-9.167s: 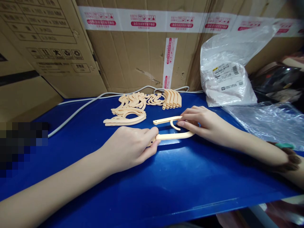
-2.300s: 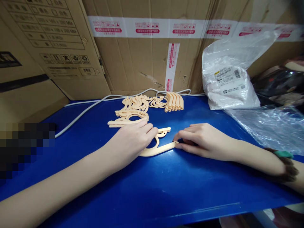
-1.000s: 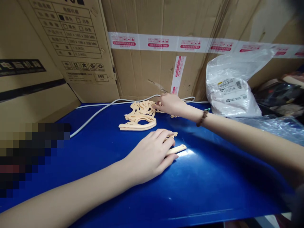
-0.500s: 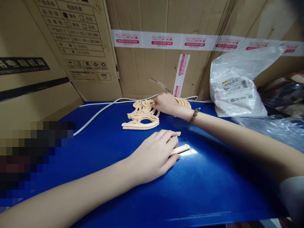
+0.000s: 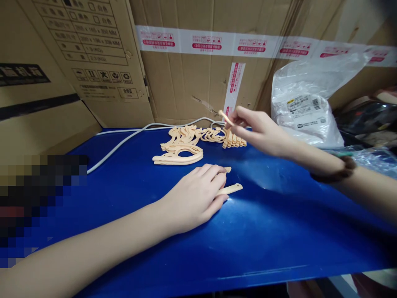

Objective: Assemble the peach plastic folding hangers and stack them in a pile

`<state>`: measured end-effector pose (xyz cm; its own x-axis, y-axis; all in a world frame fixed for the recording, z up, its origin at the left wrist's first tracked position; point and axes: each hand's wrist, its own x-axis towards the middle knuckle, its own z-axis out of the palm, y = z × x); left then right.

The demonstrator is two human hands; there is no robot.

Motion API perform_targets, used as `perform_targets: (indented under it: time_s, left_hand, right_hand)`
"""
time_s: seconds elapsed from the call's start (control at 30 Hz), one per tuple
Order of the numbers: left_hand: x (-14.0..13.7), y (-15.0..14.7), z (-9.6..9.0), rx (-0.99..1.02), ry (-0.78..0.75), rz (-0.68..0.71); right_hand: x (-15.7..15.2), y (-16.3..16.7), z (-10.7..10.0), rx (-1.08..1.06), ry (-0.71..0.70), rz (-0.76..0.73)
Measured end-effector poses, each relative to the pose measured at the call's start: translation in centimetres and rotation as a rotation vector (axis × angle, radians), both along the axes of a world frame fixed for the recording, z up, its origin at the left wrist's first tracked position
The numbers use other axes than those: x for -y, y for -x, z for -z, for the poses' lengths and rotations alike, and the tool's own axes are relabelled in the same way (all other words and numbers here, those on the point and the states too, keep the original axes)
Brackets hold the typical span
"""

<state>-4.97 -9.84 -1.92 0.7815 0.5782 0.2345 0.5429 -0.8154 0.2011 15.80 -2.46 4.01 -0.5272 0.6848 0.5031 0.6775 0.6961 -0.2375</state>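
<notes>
My left hand (image 5: 201, 194) rests on the blue tabletop, its fingers closed over beige plastic hanger arms. One hanger arm (image 5: 231, 189) pokes out past the thumb, and another pale end shows beyond the fingertips; the rest is hidden under the palm. Raised above the table's far side, my right hand (image 5: 257, 128) pinches a small beige hanger hook (image 5: 225, 117), its knobbed end pointing up and left. Behind the left hand lies a stack of curved hanger arms (image 5: 180, 159). Farther back are a heap of loose hooks (image 5: 214, 134) and a row of short beige pieces (image 5: 235, 142).
Cardboard boxes (image 5: 182, 82) wall in the back and left of the blue table (image 5: 279, 240). A white cable (image 5: 118, 151) runs along the rear. At the right stands a clear plastic bag (image 5: 304, 103) with a label, beside more crumpled plastic.
My right hand has lifted from the pile of parts and moved right and toward me, bringing a hanger hook with it. My left hand keeps its hold. The view has shifted slightly.
</notes>
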Motion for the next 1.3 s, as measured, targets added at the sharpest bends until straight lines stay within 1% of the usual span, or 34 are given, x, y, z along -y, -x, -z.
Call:
perform_targets:
  time_s: [0.03, 0.07, 0.13, 0.2, 0.23, 0.3, 0.37, 0.43, 0.67, 0.8, 0.93, 1.13, 1.3]
  left_hand:
    - [0.0, -0.1, 0.0, 0.002, 0.001, 0.004]
    - [-0.1, -0.2, 0.1, 0.004, 0.003, 0.009]
    - [-0.2, -0.4, 0.1, 0.007, 0.008, 0.01]
    - [-0.3, -0.6, 0.0, 0.012, 0.015, 0.005]
    - [-0.3, -0.7, -0.1, 0.014, 0.02, 0.003]
    - [-0.4, -0.8, -0.2, 0.02, 0.027, 0.002]
    - [-0.6, -1.0, -0.2, 0.029, 0.037, 0.003]
    - [-0.7, -1.3, -0.1, 0.034, 0.047, 0.004]
    - [-0.9, -2.1, -0.1, 0.076, 0.133, 0.008]
    - [-0.8, -2.2, -0.2, 0.077, 0.157, 0.012]
    - [-0.8, -2.1, -0.1, 0.077, 0.156, 0.017]
    - [-0.7, -2.0, 0.0, 0.102, 0.166, 0.006]
    - [-0.6, -1.9, 0.0, 0.087, 0.163, 0.002]
  right_hand:
    - [1.0, -1.0, 0.6, 0.09, -0.073, -0.036]
    - [2.0, -2.0, 1.3, 0.224, -0.14, -0.064]
    - [3.5, -3.6, 2.6, 0.464, -0.25, -0.056]
    - [4.5, -4.7, 3.7, 0.58, -0.271, -0.049]
    - [4.8, -5.1, 4.1, 0.584, -0.265, -0.042]
    - [5.1, -5.8, 4.4, 0.541, -0.202, -0.014]
    - [5.1, -6.2, 4.4, 0.492, -0.115, 0.008]
    - [5.2, -6.6, 4.3, 0.478, -0.047, -0.006]
    - [6.2, -6.9, 4.1, 0.428, 0.064, -0.133]
    - [6.5, -6.5, 4.3, 0.426, 0.13, -0.14]
    - [6.2, -6.2, 4.5, 0.396, 0.211, -0.113]
    - [6.0, -6.2, 4.8, 0.367, 0.223, -0.093]
    - [5.9, -6.1, 4.8, 0.326, 0.262, -0.119]
